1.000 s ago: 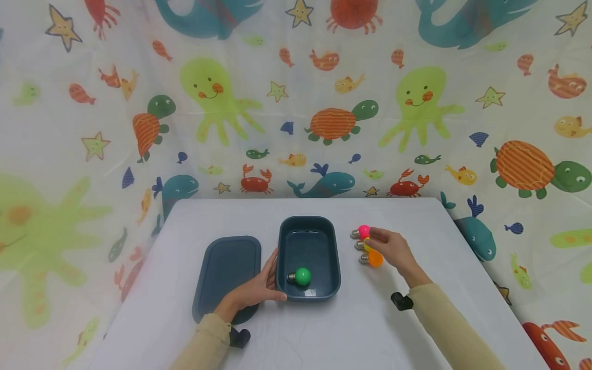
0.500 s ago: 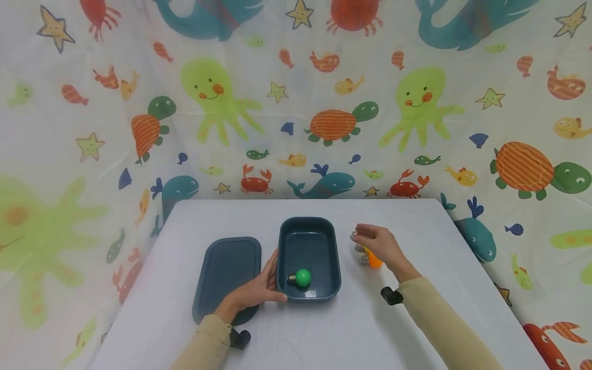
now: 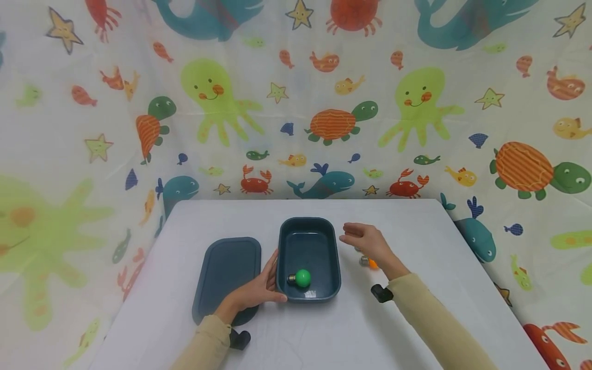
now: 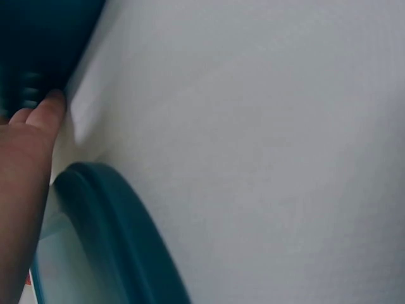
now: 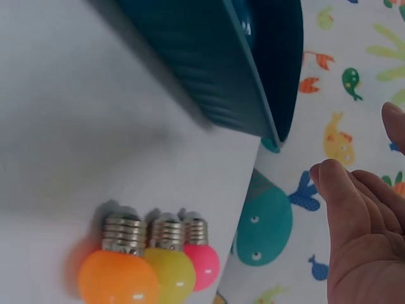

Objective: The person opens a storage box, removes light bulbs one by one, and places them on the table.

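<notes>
My left hand rests against the left side of a dark blue-green rectangular box, thumb at its near corner, fingers along the wall. Inside the box, near the front, lies a green light bulb. Raised just right of the box, my right hand holds nothing, its fingers extended. Below it an orange bulb, a yellow bulb and a pink bulb lie side by side on the table, metal bases toward the box. In the head view the hand hides most of the yellow and pink ones.
A matching flat lid lies left of the box, partly under my left forearm. The white table ends at the back before a curtain printed with sea animals.
My right hand has moved left from over the bulbs toward the box's right side, and the bulbs have stayed on the table. My left hand and the box have not moved.
</notes>
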The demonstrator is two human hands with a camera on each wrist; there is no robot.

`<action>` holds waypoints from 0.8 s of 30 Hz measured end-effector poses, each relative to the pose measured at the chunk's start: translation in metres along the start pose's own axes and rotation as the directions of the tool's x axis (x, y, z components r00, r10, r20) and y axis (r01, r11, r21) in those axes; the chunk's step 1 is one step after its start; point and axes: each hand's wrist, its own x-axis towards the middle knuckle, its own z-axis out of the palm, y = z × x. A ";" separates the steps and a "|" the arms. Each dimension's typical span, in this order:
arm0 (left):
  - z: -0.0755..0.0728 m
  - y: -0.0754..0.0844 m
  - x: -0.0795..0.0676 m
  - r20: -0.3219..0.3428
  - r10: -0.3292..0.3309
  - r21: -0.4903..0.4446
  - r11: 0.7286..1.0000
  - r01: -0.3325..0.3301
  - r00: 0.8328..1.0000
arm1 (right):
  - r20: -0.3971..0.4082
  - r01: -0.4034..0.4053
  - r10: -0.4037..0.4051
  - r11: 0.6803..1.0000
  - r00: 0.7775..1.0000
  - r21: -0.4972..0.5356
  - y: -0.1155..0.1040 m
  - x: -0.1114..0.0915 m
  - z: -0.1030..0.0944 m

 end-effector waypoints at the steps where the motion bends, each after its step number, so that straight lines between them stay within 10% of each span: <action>1: 0.000 0.000 0.000 0.000 0.000 0.000 1.000 0.000 1.000 | 0.003 -0.001 0.001 1.000 1.000 0.001 -0.001 0.000 0.001; 24: 0.002 0.000 0.002 0.003 0.007 -0.008 1.000 -0.007 1.000 | 0.109 -0.003 0.010 0.998 0.994 -0.067 -0.018 0.010 0.041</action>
